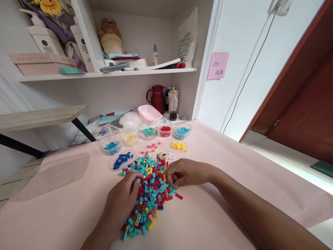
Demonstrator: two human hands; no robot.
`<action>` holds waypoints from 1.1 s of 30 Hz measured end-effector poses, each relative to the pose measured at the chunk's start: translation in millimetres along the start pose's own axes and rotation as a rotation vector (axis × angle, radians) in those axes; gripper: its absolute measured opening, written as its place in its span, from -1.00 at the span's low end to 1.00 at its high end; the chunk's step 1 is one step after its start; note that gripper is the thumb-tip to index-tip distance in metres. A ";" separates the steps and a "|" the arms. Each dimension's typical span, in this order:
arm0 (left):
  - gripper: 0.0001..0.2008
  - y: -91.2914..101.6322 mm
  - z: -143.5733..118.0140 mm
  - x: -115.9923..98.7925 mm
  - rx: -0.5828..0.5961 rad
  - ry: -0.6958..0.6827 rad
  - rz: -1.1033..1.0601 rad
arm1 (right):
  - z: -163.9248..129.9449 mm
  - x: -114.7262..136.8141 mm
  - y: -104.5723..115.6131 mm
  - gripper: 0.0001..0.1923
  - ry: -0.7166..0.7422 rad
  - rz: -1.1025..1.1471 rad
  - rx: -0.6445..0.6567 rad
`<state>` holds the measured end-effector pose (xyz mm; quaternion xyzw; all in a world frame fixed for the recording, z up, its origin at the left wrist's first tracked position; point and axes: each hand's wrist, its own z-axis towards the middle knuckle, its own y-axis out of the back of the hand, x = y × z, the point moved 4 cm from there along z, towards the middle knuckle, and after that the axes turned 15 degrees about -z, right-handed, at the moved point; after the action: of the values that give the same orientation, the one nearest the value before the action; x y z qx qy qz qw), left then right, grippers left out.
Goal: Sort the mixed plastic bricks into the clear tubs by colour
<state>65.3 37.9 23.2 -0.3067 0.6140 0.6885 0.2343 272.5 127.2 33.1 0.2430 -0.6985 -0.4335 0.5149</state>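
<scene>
A heap of small toy building bricks (153, 189) in red, turquoise, yellow, green and blue lies on the pink tabletop. At its left edge is my left hand (124, 194), fingers curled in against the bricks; what they hold, if anything, is hidden. My right hand (183, 172) reaches into the heap from the right with its fingertips closed together, and I cannot make out what is in them. Behind the heap, blue bricks (122, 160), pink bricks (150, 147) and yellow bricks (178, 145) lie on clear lids.
Clear tubs of sorted bricks line the back, among them a red brick tub (165, 129) and a turquoise brick tub (182, 131). A clear lid (65, 168) lies at left. Behind stand a pink basin (149, 114), a dark red jug (157, 99) and a bottle (173, 106).
</scene>
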 end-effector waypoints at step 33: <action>-0.64 -4.9 -8.6 -8.7 0.035 -0.061 0.128 | 0.0 8.7 0.2 -0.92 -0.021 -0.130 -0.035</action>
<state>75.9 30.5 25.4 -0.2418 0.6368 0.7003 0.2136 269.4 120.4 37.7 0.2744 -0.6790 -0.4808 0.4822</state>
